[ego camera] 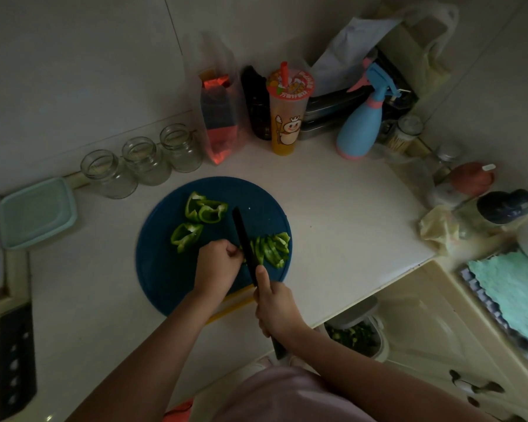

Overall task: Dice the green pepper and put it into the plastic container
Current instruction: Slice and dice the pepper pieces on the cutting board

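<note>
Head view, worktop entry.
- Cutting board (pixel 165 269): blue, round.
- Knife (pixel 244 239): black blade, long axis 11 to 5 o'clock, tip at 11.
- Right hand (pixel 276 306): fingers wrapped round the handle, one digit laid forward toward the blade.
- Left hand (pixel 218 263): just at 9 o'clock of the blade, fingers curled tight on a pepper piece (pixel 243 254), mostly hidden.
- Cut strips (pixel 272 248): 3 o'clock of the blade, lying along it; dicing likely needs crosswise cuts.
- Uncut pepper chunks (pixel 206 208): 11 o'clock of the left hand.
- Plastic container (pixel 37 213): 9 o'clock of the board, well apart, left hand nearer.
</note>
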Available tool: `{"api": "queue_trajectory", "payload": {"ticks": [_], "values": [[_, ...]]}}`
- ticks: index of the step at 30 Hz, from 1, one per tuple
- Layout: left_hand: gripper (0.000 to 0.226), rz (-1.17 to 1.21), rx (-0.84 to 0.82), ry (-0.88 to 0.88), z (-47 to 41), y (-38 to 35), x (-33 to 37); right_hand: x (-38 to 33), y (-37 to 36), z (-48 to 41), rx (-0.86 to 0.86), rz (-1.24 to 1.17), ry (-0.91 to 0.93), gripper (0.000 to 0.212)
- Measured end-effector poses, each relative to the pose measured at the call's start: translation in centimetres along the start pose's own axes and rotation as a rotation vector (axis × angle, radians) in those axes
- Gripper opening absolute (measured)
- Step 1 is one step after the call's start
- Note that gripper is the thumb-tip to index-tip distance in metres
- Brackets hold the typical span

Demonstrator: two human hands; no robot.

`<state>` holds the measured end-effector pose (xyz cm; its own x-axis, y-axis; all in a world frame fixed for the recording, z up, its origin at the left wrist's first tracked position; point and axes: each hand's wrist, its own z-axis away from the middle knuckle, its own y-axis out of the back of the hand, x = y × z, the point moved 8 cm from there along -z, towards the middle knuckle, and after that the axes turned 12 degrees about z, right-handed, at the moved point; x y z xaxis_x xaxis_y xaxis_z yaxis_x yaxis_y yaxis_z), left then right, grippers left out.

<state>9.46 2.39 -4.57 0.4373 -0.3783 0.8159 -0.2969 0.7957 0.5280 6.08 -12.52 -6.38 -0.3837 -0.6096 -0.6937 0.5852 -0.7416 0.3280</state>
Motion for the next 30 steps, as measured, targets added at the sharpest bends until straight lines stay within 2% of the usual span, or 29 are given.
{"api": "queue_trajectory", "payload": {"ticks": [9,17,23,30], "values": [[0.016,0.004,0.002,0.007,0.0,0.1,0.4,-0.9,-0.3,-0.3,0.053,0.131,0.070,0.060],[0.015,0.049,-0.016,0.046,-0.1,0.2,-0.1,-1.0,-0.6,-0.4,0.069,0.203,0.048,0.060],[0.016,0.109,-0.022,0.077,-0.2,0.2,-0.7,-1.7,-0.9,-0.4,0.075,0.287,0.092,0.046],[0.014,0.114,-0.039,0.068,-0.1,0.3,-0.8,-2.5,-1.3,-0.9,0.077,0.215,0.090,0.045]]}}
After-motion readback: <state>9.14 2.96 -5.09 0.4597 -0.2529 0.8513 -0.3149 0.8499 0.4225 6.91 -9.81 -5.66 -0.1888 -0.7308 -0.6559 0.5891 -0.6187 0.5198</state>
